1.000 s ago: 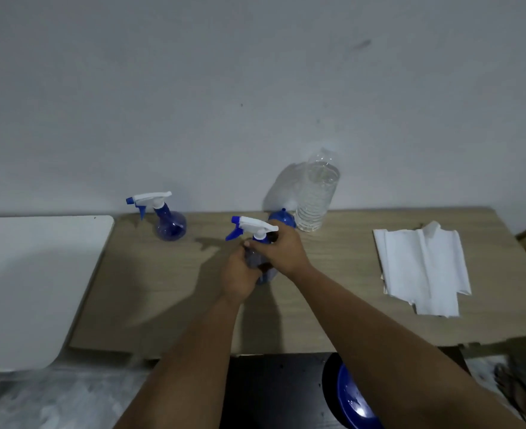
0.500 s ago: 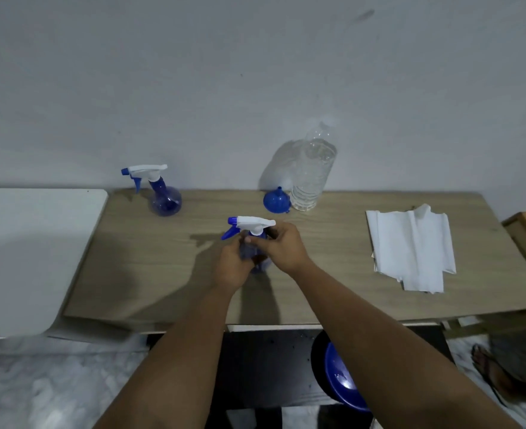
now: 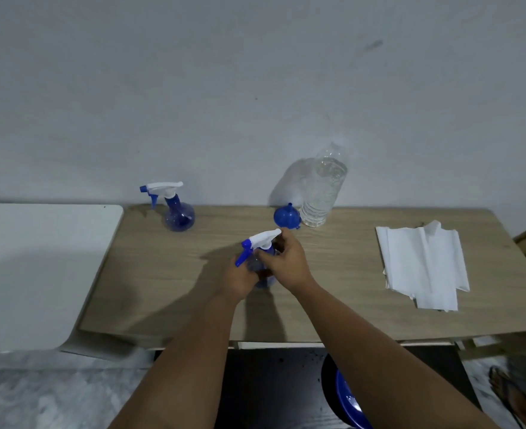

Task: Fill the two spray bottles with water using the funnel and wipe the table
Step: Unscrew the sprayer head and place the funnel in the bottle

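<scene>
Near the middle of the wooden table (image 3: pixel 168 292), a blue spray bottle (image 3: pixel 263 261) is standing between the two hands. The left hand (image 3: pixel 240 278) is wrapping its fingers around the bottle's round body from the 8 o'clock side, grasping it. The right hand (image 3: pixel 286 263) is coming in from 4 o'clock and curling its fingers around the neck just under the white spray head, whose blue nozzle is pointing toward 9 o'clock; whether the head is seated or loose cannot be told. A second spray bottle (image 3: pixel 176 209) is standing at the table's 11 o'clock, near the wall, well apart from the hands, its nozzle also facing 9 o'clock. At 12 o'clock a blue funnel (image 3: pixel 286 215) is sitting wide end down with its spout up, just beside a clear water bottle (image 3: pixel 322 193) that is leaning slightly toward 1 o'clock in this wide view. At 3 o'clock a white cloth (image 3: pixel 423 266) is lying folded flat on the tabletop. A white board (image 3: pixel 38 267) is lying to the table's 9 o'clock side, and a blue bowl (image 3: pixel 348 400) is showing below the table's near edge at 5 o'clock.
</scene>
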